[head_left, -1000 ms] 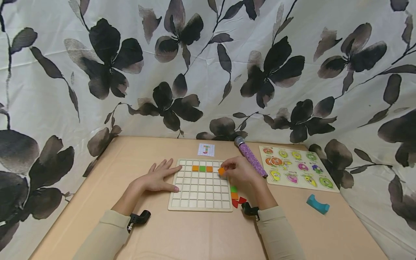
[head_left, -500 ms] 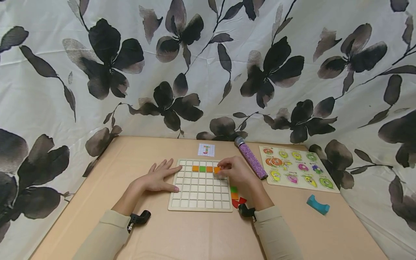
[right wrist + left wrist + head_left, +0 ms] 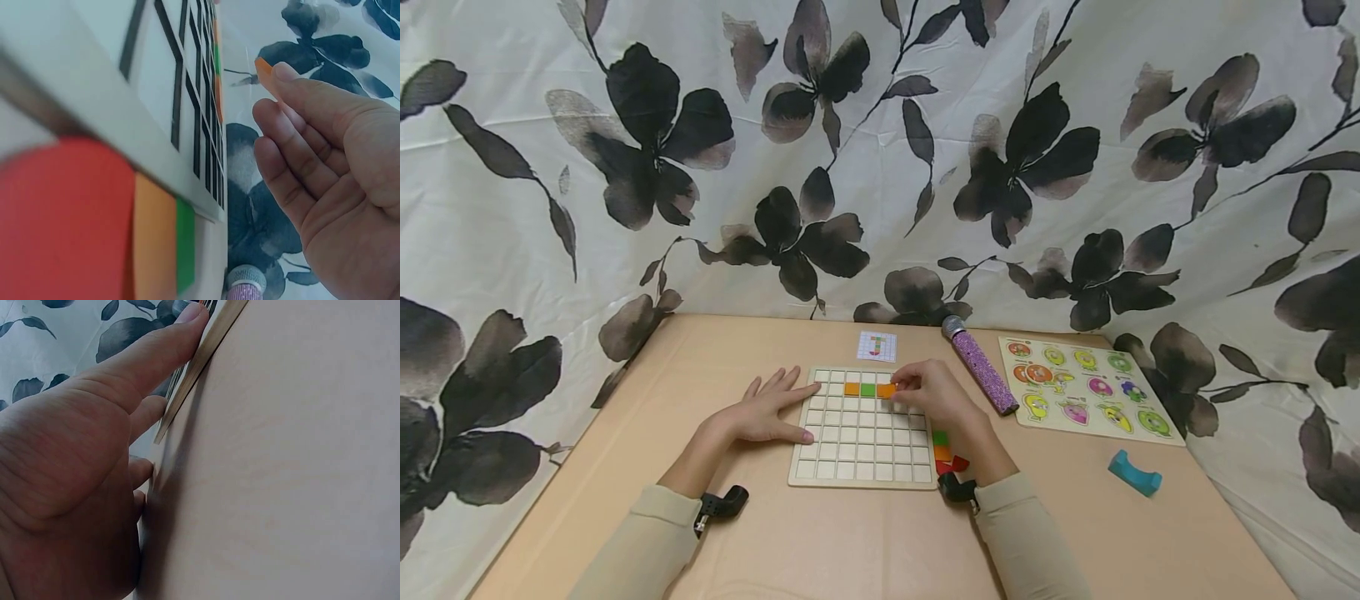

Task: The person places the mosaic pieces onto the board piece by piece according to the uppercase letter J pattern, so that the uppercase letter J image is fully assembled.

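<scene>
A white grid board (image 3: 850,458) lies on the table, with an orange tile (image 3: 852,389) and a green tile (image 3: 868,389) in its upper rows. Another orange tile beside them is partly covered by my right hand (image 3: 940,396). Between thumb and fingertips that hand pinches a loose orange tile (image 3: 265,71), held apart from the board surface in the right wrist view. My left hand (image 3: 767,411) rests at the board's left edge, fingers spread, with the thumb and index finger touching it. Its thumb (image 3: 169,350) lies over the wooden edge in the left wrist view.
Green (image 3: 940,437), orange (image 3: 942,452) and red pieces (image 3: 946,467) lie along the board's right side. Behind the board is a small pattern card (image 3: 877,346). A glittery purple microphone (image 3: 981,367), a fruit picture board (image 3: 1090,387) and a blue curved block (image 3: 1134,472) sit rightward.
My right hand has moved left over the board with the orange tile, toward the tiles in the row. The left hand stays in place.
</scene>
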Motion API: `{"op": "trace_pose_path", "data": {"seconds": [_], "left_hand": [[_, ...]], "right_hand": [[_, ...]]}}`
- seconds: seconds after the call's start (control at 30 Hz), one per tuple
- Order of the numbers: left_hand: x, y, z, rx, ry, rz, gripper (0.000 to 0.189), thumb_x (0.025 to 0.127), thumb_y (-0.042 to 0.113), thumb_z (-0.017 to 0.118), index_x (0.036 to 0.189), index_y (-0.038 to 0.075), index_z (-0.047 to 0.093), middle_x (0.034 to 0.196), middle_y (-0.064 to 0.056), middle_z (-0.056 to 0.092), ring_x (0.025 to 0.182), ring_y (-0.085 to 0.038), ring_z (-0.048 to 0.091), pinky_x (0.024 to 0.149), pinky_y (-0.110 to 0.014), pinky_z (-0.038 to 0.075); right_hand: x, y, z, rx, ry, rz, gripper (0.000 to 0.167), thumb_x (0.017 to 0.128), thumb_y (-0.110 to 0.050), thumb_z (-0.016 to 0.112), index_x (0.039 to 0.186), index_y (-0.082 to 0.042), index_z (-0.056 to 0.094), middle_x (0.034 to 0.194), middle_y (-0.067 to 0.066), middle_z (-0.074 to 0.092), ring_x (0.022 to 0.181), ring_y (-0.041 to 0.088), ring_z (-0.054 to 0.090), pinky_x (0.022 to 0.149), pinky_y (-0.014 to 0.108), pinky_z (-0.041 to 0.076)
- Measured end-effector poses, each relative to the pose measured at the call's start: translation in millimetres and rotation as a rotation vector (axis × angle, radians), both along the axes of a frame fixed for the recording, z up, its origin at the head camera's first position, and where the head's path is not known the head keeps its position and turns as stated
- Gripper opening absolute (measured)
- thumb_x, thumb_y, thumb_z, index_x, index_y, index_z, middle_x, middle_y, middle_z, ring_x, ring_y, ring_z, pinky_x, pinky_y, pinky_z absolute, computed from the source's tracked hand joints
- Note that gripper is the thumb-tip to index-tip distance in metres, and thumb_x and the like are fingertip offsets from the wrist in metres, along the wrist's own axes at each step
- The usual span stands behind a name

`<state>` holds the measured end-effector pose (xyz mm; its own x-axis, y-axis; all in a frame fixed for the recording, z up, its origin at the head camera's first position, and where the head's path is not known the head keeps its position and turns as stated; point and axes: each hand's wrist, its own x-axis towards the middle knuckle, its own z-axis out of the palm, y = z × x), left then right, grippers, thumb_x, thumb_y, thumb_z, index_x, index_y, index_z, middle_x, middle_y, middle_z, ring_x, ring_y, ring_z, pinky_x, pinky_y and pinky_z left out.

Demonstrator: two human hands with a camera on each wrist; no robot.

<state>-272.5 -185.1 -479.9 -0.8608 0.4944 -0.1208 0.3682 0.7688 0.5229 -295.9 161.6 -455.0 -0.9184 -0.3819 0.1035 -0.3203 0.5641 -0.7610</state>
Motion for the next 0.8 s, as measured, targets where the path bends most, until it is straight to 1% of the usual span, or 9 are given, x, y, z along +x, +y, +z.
{"op": "trace_pose_path", "data": {"seconds": [0.1,0.27,0.53,0.8], "left_hand": [[0.2,0.2,0.6,-0.001,-0.003,0.001,0.098,0.082,0.065,0.078,0.163,0.027,0.037,0.175,-0.021,0.005,0.161,-0.046,-0.004,0.123,-0.072,-0.008],[-0.4,0.4,0.5,-0.003,-0.006,0.002,0.098,0.082,0.065,0.078,0.163,0.027,0.037,0.175,-0.021,0.006,0.161,-0.047,-0.004,0.123,-0.072,-0.008],[-0.2,0.5,0.3,-0.002,-0.002,0.004,0.098,0.082,0.066,0.078,0.163,0.028,0.037,0.175,-0.021,0.006,0.161,-0.047,-0.003,0.123,-0.072,-0.008],[0.9,1.0,3.4,0.01,-0.005,0.006,0.098,0.082,0.064,0.079,0.162,0.027,0.038,0.174,-0.022,0.006,0.161,-0.048,-0.003,0.123,-0.072,-0.009]], "right_hand": [[1.3,-4.6,-0.4,0.023,0.016,0.01,0.021,0.088,-0.013,0.084,0.107,-0.007,0.08,0.087,0.001,0.069,0.081,0.019,0.061,0.069,0.026,0.053],[1.8,-10.3,-1.3,0.046,0.043,0.019,0.019,0.088,-0.014,0.084,0.106,-0.01,0.08,0.086,-0.001,0.069,0.08,0.018,0.062,0.071,0.026,0.054],[-1.8,-15.1,-7.0,0.033,0.07,0.023,0.02,0.086,-0.017,0.086,0.105,-0.011,0.081,0.084,-0.003,0.071,0.075,0.015,0.062,0.066,0.025,0.054],[-2.7,-21.6,-12.9,0.01,0.062,0.006,0.02,0.086,-0.017,0.087,0.103,-0.01,0.08,0.083,-0.002,0.07,0.075,0.016,0.061,0.066,0.024,0.053]]}}
